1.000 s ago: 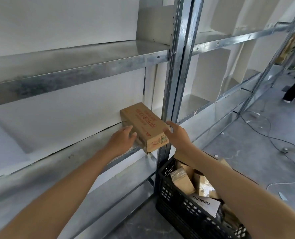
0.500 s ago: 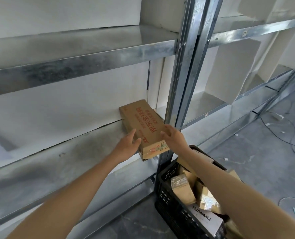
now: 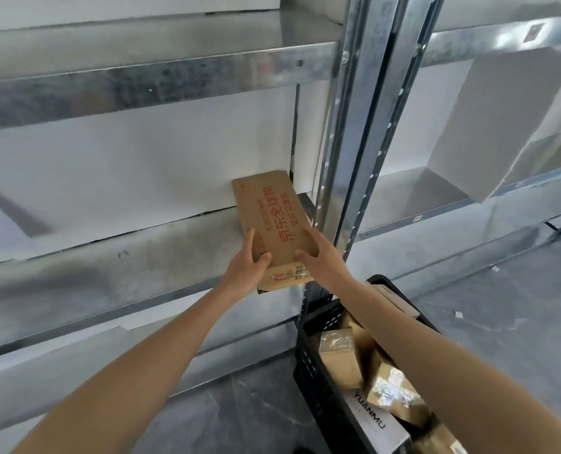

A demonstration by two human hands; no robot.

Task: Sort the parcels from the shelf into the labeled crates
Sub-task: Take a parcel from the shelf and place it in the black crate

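I see a shelf (image 3: 108, 276) of galvanised metal, mottled and dully shiny, and a parcel (image 3: 272, 217) of matt brown cardboard printed in red. The crate (image 3: 318, 365) looks like matt black plastic, and the boxes (image 3: 390, 391) in it gleam with glossy tape.

The box (image 3: 272, 221) lies on the shelf (image 3: 141, 257), parcels (image 3: 339, 355) in the crate (image 3: 315, 381).

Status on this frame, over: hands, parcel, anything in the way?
Left hand and right hand both grip the brown parcel, near end. Parcel overhangs the shelf edge. Steel post close beside it; black crate below.
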